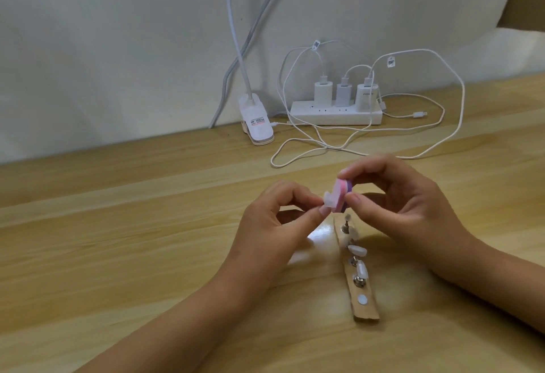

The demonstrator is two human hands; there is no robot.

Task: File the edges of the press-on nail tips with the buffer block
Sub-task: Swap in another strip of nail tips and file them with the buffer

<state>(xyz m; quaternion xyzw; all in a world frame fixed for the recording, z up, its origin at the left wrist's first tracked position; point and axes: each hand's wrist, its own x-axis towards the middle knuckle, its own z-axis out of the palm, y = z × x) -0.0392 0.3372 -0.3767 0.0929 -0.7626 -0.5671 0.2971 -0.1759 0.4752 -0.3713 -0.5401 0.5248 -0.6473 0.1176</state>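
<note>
My left hand (274, 225) pinches a translucent white nail tip (124, 202) between thumb and forefinger, a little above the wooden table. My right hand (392, 204) pinches a small pink, white and purple buffer block (136, 195) between thumb and forefinger. The block's pink face touches the nail tip's edge. Below both hands lies a cardboard strip (358, 281) with metal studs; two more white nail tips (357, 250) sit on its stands, and a white adhesive dot (361, 299) marks its near end.
At the back of the wooden table (118, 239) stand a white power strip (336, 113) with three chargers and looping white cables (324, 145). A white clip lamp base (255, 120) sits left of the strip, against the white wall.
</note>
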